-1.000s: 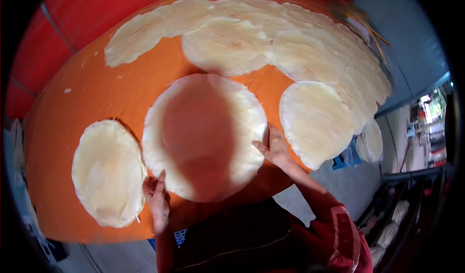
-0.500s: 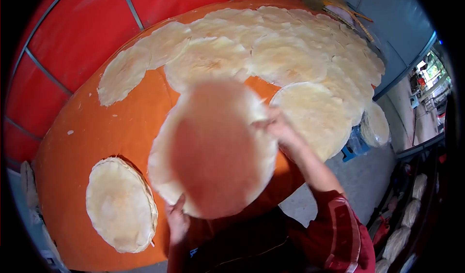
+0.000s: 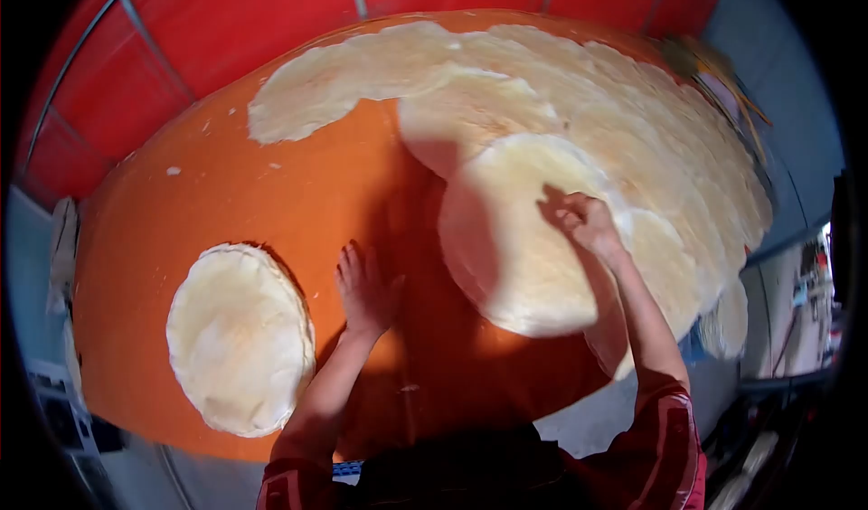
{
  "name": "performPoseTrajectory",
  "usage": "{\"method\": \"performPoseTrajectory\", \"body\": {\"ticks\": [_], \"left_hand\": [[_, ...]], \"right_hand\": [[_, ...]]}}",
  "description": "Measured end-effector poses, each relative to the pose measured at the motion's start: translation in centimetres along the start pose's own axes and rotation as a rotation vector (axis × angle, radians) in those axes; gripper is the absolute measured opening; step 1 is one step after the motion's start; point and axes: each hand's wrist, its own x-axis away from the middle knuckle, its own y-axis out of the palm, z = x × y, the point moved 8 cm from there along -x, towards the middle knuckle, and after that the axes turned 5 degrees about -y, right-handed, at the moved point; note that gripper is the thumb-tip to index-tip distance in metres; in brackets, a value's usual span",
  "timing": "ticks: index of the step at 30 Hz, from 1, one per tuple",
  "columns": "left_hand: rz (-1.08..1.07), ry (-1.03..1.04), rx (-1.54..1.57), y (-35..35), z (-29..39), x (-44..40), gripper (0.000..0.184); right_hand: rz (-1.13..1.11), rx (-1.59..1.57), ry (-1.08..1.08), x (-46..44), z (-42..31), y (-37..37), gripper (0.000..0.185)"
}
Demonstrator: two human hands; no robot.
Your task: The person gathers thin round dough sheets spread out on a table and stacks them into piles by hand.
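A thin round dough sheet (image 3: 533, 257) lies on the right part of the orange table, overlapping other sheets. Over its upper right side is my right hand (image 3: 589, 222), fingers curled in, its shadow falling on the sheet; I see nothing in its grip. My left hand (image 3: 364, 293) is open with fingers stretched out, above the bare orange surface between that sheet and a stack of round sheets (image 3: 237, 338) at the left. Whether the left palm touches the table I cannot tell.
Many overlapping dough sheets (image 3: 651, 148) cover the back and right of the orange table (image 3: 316, 184). Red panels (image 3: 244, 31) stand behind it. At the far right corner lies a brush-like bundle (image 3: 701, 62). Another stack (image 3: 723, 320) sits beyond the right edge.
The sheet held up between both hands is now down on the table to the right, over other sheets. Both hands have let go, and the left hand has moved forward. The view has shifted.
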Motion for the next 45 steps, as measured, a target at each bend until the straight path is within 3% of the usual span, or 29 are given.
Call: {"method": "performPoseTrajectory", "body": {"ticks": [1, 3, 5, 7, 8, 9, 10, 12, 15, 21, 24, 27, 28, 29, 30, 31, 33, 35, 36, 37, 38, 39, 40, 41, 45], "left_hand": [[0.001, -0.034, -0.120, 0.4, -0.1, -0.6, 0.072], [-0.088, -0.050, -0.113, 1.3, -0.3, -0.7, 0.075], [-0.086, -0.060, -0.081, 0.5, -0.2, -0.7, 0.074], [-0.088, -0.058, 0.001, 0.1, 0.0, -0.7, 0.077], [-0.108, -0.084, 0.015, 0.3, -1.2, -1.2, 0.077], [-0.129, -0.077, 0.046, 0.3, -0.8, -1.3, 0.078], [-0.133, -0.092, 0.061, 0.2, -1.0, -1.4, 0.077], [-0.137, -0.110, 0.102, 0.2, -1.1, -1.7, 0.077], [-0.159, -0.117, 0.143, 0.3, -1.5, -1.9, 0.074], [-0.183, -0.135, 0.175, 0.5, -2.0, -2.0, 0.073], [-0.158, -0.126, 0.190, -0.1, -1.8, -2.0, 0.074], [-0.133, -0.108, 0.173, -0.4, -1.7, -1.9, 0.074], [-0.109, -0.105, 0.171, -0.5, -1.7, -1.9, 0.073], [-0.091, -0.101, 0.174, -0.6, -1.6, -1.7, 0.073], [-0.034, -0.093, 0.181, -0.9, -1.5, -1.7, 0.071], [-0.061, -0.102, 0.153, -0.2, -1.9, -1.3, 0.071], [-0.122, -0.079, 0.108, 1.8, -1.8, -0.5, 0.070], [-0.148, -0.058, 0.057, 2.8, -1.7, -0.2, 0.066], [-0.144, -0.051, 0.045, 3.1, -1.5, 0.0, 0.065], [-0.139, -0.034, 0.035, 3.3, -1.3, 0.2, 0.063], [-0.131, -0.024, 0.027, 3.5, -1.2, 0.3, 0.061], [-0.124, -0.014, 0.020, 3.6, -1.0, 0.4, 0.059], [-0.120, -0.008, 0.022, 3.8, -0.9, 0.4, 0.057], [-0.118, -0.004, 0.029, 3.9, -0.8, 0.3, 0.056], [-0.104, 0.026, 0.191, 4.4, 0.6, -0.4, 0.048]], "right_hand": [[-0.069, -0.251, 0.043, -1.7, -2.3, 3.3, 0.026], [-0.204, -0.094, -0.187, -6.4, -4.6, 9.5, 0.024], [-0.395, -0.343, -0.015, -10.0, -8.2, 15.2, 0.021], [-0.463, -0.648, 0.100, -13.4, -10.8, 20.4, 0.015], [-0.472, -0.920, 0.223, -18.2, -10.2, 26.7, 0.013], [-0.483, -0.973, 0.267, -21.0, -9.6, 29.6, 0.013], [-0.445, -1.139, 0.325, -24.1, -7.5, 32.9, 0.027], [-0.235, -1.269, 0.381, -28.5, -7.7, 35.0, 0.032], [-0.185, -1.444, 0.374, -32.6, -10.3, 37.8, 0.035], [-0.263, -1.289, 0.229, -39.1, -10.4, 42.7, 0.020], [-0.059, -1.315, 0.244, -35.7, -15.6, 38.2, 0.011], [-0.288, -1.172, -0.095, -29.8, -18.6, 33.8, 0.009], [-0.341, -1.243, -0.190, -24.2, -20.7, 30.4, 0.011], [-0.354, -1.040, -0.049, -18.6, -22.1, 26.4, 0.015], [-0.292, -0.915, -0.061, -15.0, -19.7, 24.2, 0.016], [-0.341, -0.943, 0.142, -10.6, -18.3, 22.2, 0.015], [-0.332, -0.855, 0.314, -3.2, -13.9, 19.2, 0.012], [-0.295, -1.006, 0.482, 2.0, -10.4, 18.0, 0.010], [-0.269, -1.022, 0.494, 3.0, -7.8, 18.8, 0.010], [-0.199, -0.814, 0.489, 3.1, -6.6, 19.0, 0.010], [-0.102, -1.050, 0.328, 3.3, -8.1, 18.4, 0.010], [-0.037, -1.076, 0.165, 3.6, -9.6, 17.8, 0.010], [-0.148, -1.179, 0.148, 3.8, -12.6, 17.4, 0.010], [-0.064, -1.151, 0.020, 5.0, -11.7, 18.9, 0.011], [0.056, -1.015, 0.197, 12.5, -12.4, 14.5, 0.012]]}}
